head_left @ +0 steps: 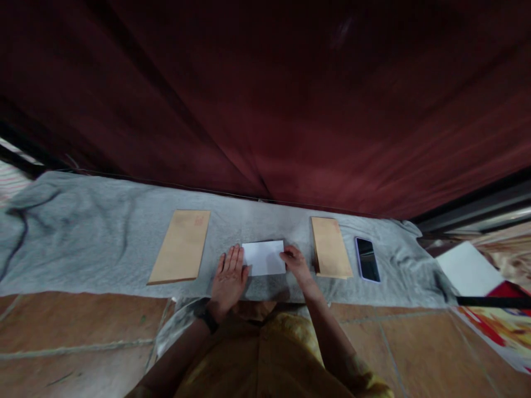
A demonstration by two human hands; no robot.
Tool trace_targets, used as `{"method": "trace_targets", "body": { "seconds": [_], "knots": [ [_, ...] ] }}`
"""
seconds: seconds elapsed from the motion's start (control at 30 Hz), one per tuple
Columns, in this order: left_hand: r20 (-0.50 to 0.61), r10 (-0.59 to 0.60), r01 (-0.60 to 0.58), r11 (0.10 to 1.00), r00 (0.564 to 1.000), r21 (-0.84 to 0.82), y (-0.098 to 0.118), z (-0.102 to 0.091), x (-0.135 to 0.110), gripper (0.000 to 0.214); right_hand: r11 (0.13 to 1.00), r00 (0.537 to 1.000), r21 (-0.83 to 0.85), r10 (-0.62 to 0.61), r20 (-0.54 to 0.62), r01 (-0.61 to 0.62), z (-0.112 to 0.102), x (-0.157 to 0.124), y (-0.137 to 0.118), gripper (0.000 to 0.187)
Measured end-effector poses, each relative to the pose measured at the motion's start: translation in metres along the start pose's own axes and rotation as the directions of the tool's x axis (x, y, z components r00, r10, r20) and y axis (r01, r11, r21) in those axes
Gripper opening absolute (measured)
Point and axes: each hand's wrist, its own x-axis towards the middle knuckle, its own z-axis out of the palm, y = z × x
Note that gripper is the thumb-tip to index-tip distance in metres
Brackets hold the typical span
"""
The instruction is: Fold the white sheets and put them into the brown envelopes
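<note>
A white rectangular piece of paper (264,258) lies on the grey cloth in front of me, its long side running left to right. My left hand (230,278) rests flat at the paper's left edge, fingers stretched out and pointing away from me. At the right edge, my right hand (295,262) has its thumb and fingertips closed on the paper. Whether the paper is one sheet or folded layers, I cannot tell. Brown envelopes lie on both sides: a stack (181,247) beyond my left hand and another stack (332,247) to the right of my right hand.
A phone with a dark screen (367,260) lies right of the right-hand envelopes. Grey cloth (103,232) covers the long, narrow surface. Dark red fabric (265,110) rises behind it. A white sheet (470,269) and colourful printed packaging (498,329) are at the far right, above the tiled floor (83,320).
</note>
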Motion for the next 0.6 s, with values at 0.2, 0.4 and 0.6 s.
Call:
{"method": "trace_targets", "body": {
  "seconds": [0.2, 0.4, 0.6],
  "knots": [
    [-0.007, -0.242, 0.203, 0.830, 0.970, -0.520, -0.008, -0.010, 0.005, 0.054, 0.903, 0.962, 0.369, 0.138, 0.235, -0.220, 0.005, -0.023, -0.006, 0.043],
    [0.343, -0.470, 0.489, 0.231, 0.813, -0.841, 0.000, -0.020, 0.029, 0.061, 0.860, 0.954, 0.431, 0.185, 0.237, -0.274, 0.001, -0.029, -0.010, 0.042],
    [0.399, -0.536, 0.564, 0.185, 0.744, -0.804, 0.013, -0.010, 0.034, 0.040, 0.840, 0.941, 0.439, 0.225, 0.251, -0.318, 0.001, -0.032, -0.007, 0.041]
  ]
}}
